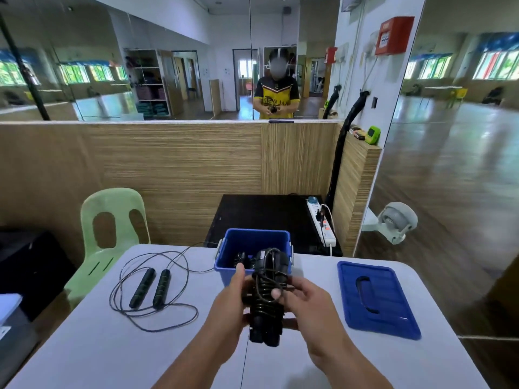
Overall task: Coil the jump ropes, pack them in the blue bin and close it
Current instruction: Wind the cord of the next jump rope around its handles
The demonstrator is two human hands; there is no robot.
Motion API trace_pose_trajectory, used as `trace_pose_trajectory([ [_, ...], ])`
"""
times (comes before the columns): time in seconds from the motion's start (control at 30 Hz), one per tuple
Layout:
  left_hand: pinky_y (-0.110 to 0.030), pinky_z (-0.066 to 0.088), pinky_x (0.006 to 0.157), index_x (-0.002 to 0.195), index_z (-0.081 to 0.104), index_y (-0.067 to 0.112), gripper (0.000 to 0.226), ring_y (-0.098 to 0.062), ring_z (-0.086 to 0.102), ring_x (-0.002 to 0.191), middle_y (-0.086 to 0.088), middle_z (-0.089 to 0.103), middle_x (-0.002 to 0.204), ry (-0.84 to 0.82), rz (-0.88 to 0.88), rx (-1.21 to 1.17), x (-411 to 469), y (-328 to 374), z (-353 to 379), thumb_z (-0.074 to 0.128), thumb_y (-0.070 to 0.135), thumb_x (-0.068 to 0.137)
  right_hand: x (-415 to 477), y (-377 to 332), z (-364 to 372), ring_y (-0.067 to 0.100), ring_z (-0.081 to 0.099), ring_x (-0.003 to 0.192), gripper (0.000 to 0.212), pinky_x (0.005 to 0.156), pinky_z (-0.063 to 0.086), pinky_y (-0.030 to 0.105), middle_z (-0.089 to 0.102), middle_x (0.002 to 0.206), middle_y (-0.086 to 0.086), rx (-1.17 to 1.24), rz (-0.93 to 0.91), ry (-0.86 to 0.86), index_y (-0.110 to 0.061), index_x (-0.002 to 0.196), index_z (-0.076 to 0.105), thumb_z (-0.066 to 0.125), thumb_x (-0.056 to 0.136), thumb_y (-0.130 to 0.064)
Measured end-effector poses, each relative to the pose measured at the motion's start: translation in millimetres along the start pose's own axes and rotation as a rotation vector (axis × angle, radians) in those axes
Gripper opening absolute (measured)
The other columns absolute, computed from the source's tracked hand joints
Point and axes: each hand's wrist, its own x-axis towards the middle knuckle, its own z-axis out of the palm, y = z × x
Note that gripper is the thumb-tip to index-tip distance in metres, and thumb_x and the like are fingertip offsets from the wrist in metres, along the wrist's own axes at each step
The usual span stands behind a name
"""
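A black jump rope (266,300), its cord wound around its two handles, is held upright above the white table (112,355). My left hand (229,304) grips the bundle from the left. From the right, my right hand (302,301) pinches the cord against the handles. Behind my hands stands the open blue bin (254,242), with dark rope handles partly visible inside. A second jump rope (148,287) lies uncoiled on the table's left side, handles side by side. The blue lid (376,299) lies flat at the right.
A green plastic chair (112,220) stands at the table's far left corner. Behind the bin is a low black cabinet (266,214) with a white power strip (321,220). A wooden partition and wall mirrors rise beyond. A small fan (394,223) sits on the floor at right.
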Motion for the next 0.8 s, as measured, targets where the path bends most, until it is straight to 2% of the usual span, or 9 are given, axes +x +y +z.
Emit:
trace_pose_trajectory([
  [0.13, -0.041, 0.06, 0.085, 0.112, 0.078, 0.022, 0.066, -0.019, 0.074, 0.102, -0.004, 0.08, 0.106, -0.015, 0.033, 0.083, 15.5, 1.2, -7.7, 0.023, 0.057, 0.107, 18.7, 4.2, -2.0, 0.022, 0.076, 0.098, 0.023, 0.084, 0.063, 0.046, 0.08, 0.103, 0.003, -0.005, 0.007, 0.007, -0.021, 0.114, 0.072, 0.067, 0.095, -0.011],
  [0.3, -0.034, 0.049, 0.072, 0.111, 0.077, 0.027, 0.055, -0.02, 0.067, 0.095, -0.002, 0.077, 0.105, 0.053, 0.03, 0.137, 50.7, 6.2, -35.0, 0.029, 0.053, 0.109, 53.6, 10.4, 3.9, 0.027, 0.076, 0.096, 0.023, 0.076, 0.063, 0.041, 0.079, 0.101, 0.008, 0.005, 0.038, 0.049, -0.017, 0.114, 0.073, 0.066, 0.094, -0.008],
  [0.4, -0.033, 0.049, 0.071, 0.108, 0.075, 0.025, 0.037, -0.019, 0.064, 0.093, -0.001, 0.075, 0.102, 0.124, 0.042, 0.165, 79.9, 9.2, -56.4, 0.043, 0.044, 0.108, 77.0, 10.6, 11.7, 0.03, 0.076, 0.09, 0.021, 0.074, 0.063, 0.041, 0.079, 0.098, 0.011, 0.0, 0.057, 0.087, -0.015, 0.108, 0.075, 0.065, 0.093, -0.005],
  [0.47, -0.033, 0.05, 0.072, 0.101, 0.075, 0.023, 0.024, -0.017, 0.064, 0.091, 0.001, 0.074, 0.098, 0.166, 0.101, 0.216, 104.5, 8.4, -73.8, 0.055, 0.036, 0.104, 94.9, 11.8, 18.5, 0.028, 0.077, 0.086, 0.02, 0.078, 0.064, 0.044, 0.08, 0.096, 0.011, -0.026, 0.071, 0.125, -0.016, 0.105, 0.077, 0.064, 0.093, -0.006],
  [0.53, -0.034, 0.052, 0.076, 0.097, 0.075, 0.022, 0.013, -0.014, 0.067, 0.093, 0.005, 0.075, 0.095, 0.187, 0.166, 0.278, 132.9, 5.2, -91.5, 0.064, 0.028, 0.1, 114.9, 14.7, 24.7, 0.03, 0.076, 0.091, 0.02, 0.086, 0.062, 0.05, 0.08, 0.096, 0.01, -0.054, 0.088, 0.17, -0.018, 0.102, 0.079, 0.064, 0.092, -0.008],
  [0.6, -0.028, 0.053, 0.078, 0.098, 0.074, 0.022, 0.006, -0.009, 0.068, 0.091, 0.008, 0.075, 0.095, 0.217, 0.2, 0.365, 163.9, -0.7, -107.9, 0.069, 0.022, 0.097, 136.9, 18.9, 29.3, 0.032, 0.076, 0.093, 0.018, 0.089, 0.06, 0.054, 0.08, 0.096, 0.011, -0.063, 0.112, 0.237, -0.017, 0.101, 0.079, 0.066, 0.092, -0.009],
  [0.67, -0.024, 0.048, 0.073, 0.103, 0.073, 0.024, 0.009, -0.012, 0.068, 0.093, 0.007, 0.071, 0.099, 0.263, 0.223, 0.485, 194.2, -9.0, -121.6, 0.071, 0.022, 0.094, 158.2, 21.7, 32.1, 0.029, 0.076, 0.083, 0.015, 0.085, 0.06, 0.05, 0.079, 0.094, 0.013, -0.048, 0.139, 0.305, -0.012, 0.1, 0.078, 0.068, 0.09, -0.008],
  [0.7, -0.027, 0.046, 0.074, 0.106, 0.071, 0.025, 0.013, -0.017, 0.067, 0.096, 0.006, 0.069, 0.102, 0.28, 0.233, 0.541, 208.7, -14.0, -127.4, 0.072, 0.024, 0.093, 168.2, 23.3, 32.8, 0.027, 0.075, 0.078, 0.013, 0.082, 0.061, 0.048, 0.079, 0.091, 0.013, -0.049, 0.153, 0.342, -0.011, 0.098, 0.078, 0.069, 0.088, -0.009],
  [0.8, -0.04, 0.049, 0.089, 0.122, 0.067, 0.019, 0.038, -0.027, 0.061, 0.107, -0.005, 0.064, 0.112, 0.342, 0.222, 0.693, 246.8, -31.6, -140.1, 0.079, 0.028, 0.087, 197.6, 28.3, 31.3, 0.022, 0.069, 0.068, 0.009, 0.073, 0.059, 0.042, 0.075, 0.08, 0.011, -0.093, 0.183, 0.425, -0.006, 0.089, 0.076, 0.07, 0.086, -0.011],
])
